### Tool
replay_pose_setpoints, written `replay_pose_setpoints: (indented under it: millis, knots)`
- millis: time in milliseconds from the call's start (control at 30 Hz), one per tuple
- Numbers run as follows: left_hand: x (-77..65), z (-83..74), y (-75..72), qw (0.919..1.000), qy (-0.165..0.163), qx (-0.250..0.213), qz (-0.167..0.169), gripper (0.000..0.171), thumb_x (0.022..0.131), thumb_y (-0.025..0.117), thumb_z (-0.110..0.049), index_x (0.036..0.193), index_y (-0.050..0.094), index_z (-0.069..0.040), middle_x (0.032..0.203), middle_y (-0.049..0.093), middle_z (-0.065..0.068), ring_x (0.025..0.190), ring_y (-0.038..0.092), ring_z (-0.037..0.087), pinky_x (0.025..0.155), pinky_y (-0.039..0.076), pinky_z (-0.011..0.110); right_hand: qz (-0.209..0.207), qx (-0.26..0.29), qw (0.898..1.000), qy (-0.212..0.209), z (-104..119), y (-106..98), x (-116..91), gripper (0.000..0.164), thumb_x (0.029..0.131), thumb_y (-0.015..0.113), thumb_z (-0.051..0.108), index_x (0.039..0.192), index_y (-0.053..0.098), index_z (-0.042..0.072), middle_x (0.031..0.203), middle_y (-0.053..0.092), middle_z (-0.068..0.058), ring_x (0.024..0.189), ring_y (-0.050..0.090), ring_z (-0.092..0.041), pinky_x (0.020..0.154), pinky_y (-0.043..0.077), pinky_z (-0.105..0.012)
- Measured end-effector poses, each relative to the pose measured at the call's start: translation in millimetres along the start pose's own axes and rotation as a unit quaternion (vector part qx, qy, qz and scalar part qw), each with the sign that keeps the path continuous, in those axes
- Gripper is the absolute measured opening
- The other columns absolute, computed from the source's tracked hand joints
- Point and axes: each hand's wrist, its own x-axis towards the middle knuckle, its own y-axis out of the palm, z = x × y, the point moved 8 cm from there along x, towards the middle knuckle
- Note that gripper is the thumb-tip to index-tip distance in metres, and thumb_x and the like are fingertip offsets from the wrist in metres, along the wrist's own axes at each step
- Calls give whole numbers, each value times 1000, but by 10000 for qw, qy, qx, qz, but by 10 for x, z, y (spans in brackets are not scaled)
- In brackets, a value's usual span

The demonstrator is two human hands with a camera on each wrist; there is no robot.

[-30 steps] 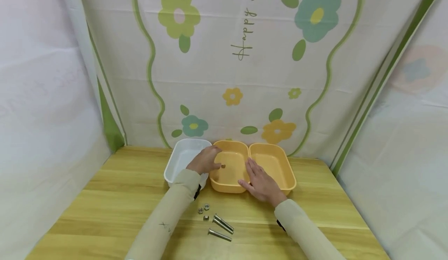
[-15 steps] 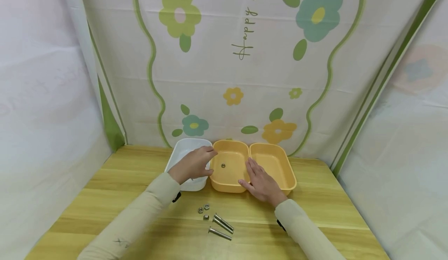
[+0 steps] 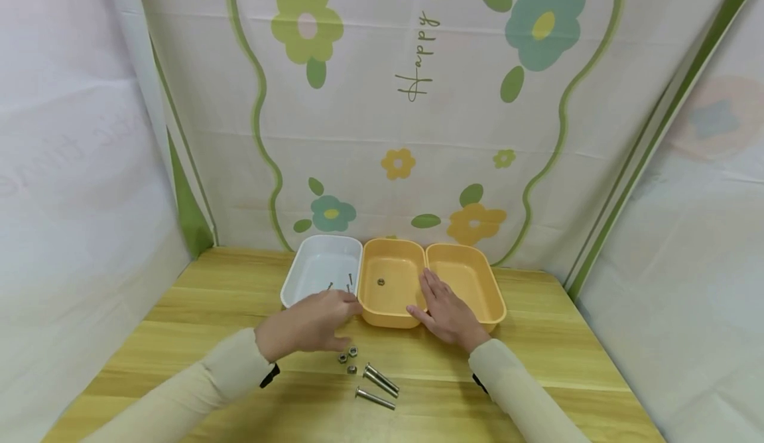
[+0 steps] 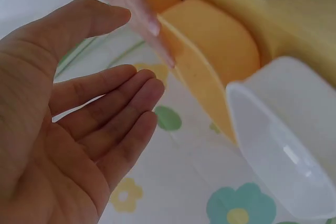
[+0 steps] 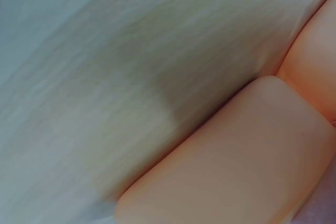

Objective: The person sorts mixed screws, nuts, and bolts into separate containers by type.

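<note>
My left hand (image 3: pixel 313 322) is above the near edge of the white tray (image 3: pixel 316 267), close to several loose nuts (image 3: pixel 353 351) on the table. In the left wrist view its fingers (image 4: pixel 113 111) are loosely extended, with nothing between them. My right hand (image 3: pixel 447 310) rests with straight fingers along the adjoining rims of the middle orange tray (image 3: pixel 396 264) and the right orange tray (image 3: pixel 468 280). One nut (image 3: pixel 381 282) lies in the middle tray, and several small screws (image 3: pixel 350 278) lie in the white one. Three thick bolts (image 3: pixel 376 398) are near the nuts.
The three trays stand side by side at the back of the wooden table (image 3: pixel 513 377), against a flowered cloth wall (image 3: pixel 352 118). Cloth also hangs on both sides. Orange tray walls (image 5: pixel 231 156) fill the lower right of the right wrist view.
My left hand has drawn back from over the middle tray, moving left and toward me past the white tray. The nut and the small screws have come into sight. My right hand stays put.
</note>
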Motion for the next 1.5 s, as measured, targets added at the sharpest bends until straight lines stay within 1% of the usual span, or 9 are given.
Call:
replay_pose_setpoints:
  millis: [167, 333, 533, 700, 900, 1000, 1233, 1400, 1500]
  knots:
    - [-112, -102, 204, 9990, 20, -181, 412, 42, 76, 88, -21, 111, 72, -4, 105, 70, 4, 91, 66, 13, 77, 56, 24, -209, 58, 9997, -74, -6, -12, -5, 84, 107, 36, 56, 158, 19, -8, 164, 18, -25, 151, 18, -37, 119, 23, -52]
    - [-165, -78, 419, 9978, -48, -256, 612, 39, 74, 89, -20, 107, 73, -5, 101, 70, 1, 86, 64, 10, 75, 55, 23, -127, 69, 9999, -20, -10, -7, -11, 84, 107, 35, 57, 159, 18, -6, 165, 16, -25, 152, 15, -34, 120, 21, -49]
    - [-204, 20, 653, 9980, -112, -166, 597, 33, 75, 90, -18, 101, 74, -6, 92, 67, -4, 77, 61, 6, 68, 54, 21, 129, 28, 9999, 91, -14, 18, -3, 86, 106, 29, 62, 160, 10, -2, 167, 10, -21, 153, 10, -30, 121, 17, -46]
    - [-224, 100, 789, 9984, -176, -195, 501, 26, 73, 89, -13, 94, 73, -9, 83, 62, -7, 69, 52, 3, 59, 49, 20, 139, -19, 9999, 85, -27, 25, 3, 88, 105, 27, 64, 160, 11, -3, 167, 10, -21, 153, 11, -30, 121, 18, -46]
    - [-212, 181, 874, 9966, -315, -628, 420, 22, 72, 81, -2, 88, 70, -11, 79, 57, -10, 66, 48, 3, 57, 46, 20, 107, -8, 9999, 83, -19, 1, 0, 88, 105, 28, 63, 159, 17, -6, 167, 11, -21, 153, 11, -30, 121, 19, -46]
    - [-195, 196, 902, 9959, -289, -757, 390, 21, 73, 80, 0, 84, 68, -13, 78, 56, -11, 65, 48, 2, 56, 44, 20, 123, 0, 9999, 73, -18, 7, 1, 88, 106, 28, 63, 159, 17, -6, 167, 11, -22, 153, 11, -30, 121, 18, -46]
    - [-173, 217, 954, 9950, -60, -943, 314, 21, 76, 79, -1, 76, 64, -16, 75, 58, -10, 63, 47, 1, 54, 42, 17, 112, -17, 9999, 108, -34, 18, 8, 87, 106, 29, 62, 160, 14, -4, 167, 10, -21, 153, 10, -31, 121, 18, -46]
    - [-168, 215, 939, 9947, 117, -974, 304, 20, 70, 79, -3, 73, 64, -16, 71, 56, -11, 62, 47, -1, 54, 41, 14, -29, -11, 10000, 44, -23, 5, 0, 85, 107, 34, 59, 158, 19, -7, 166, 14, -23, 153, 14, -33, 120, 21, -48]
    - [-168, 182, 905, 9946, 226, -959, 325, 20, 67, 79, -5, 72, 63, -16, 69, 55, -13, 61, 47, -1, 54, 40, 13, 21, -14, 10000, 33, -13, 7, 4, 85, 107, 33, 59, 158, 19, -8, 166, 14, -24, 153, 14, -33, 120, 21, -48]
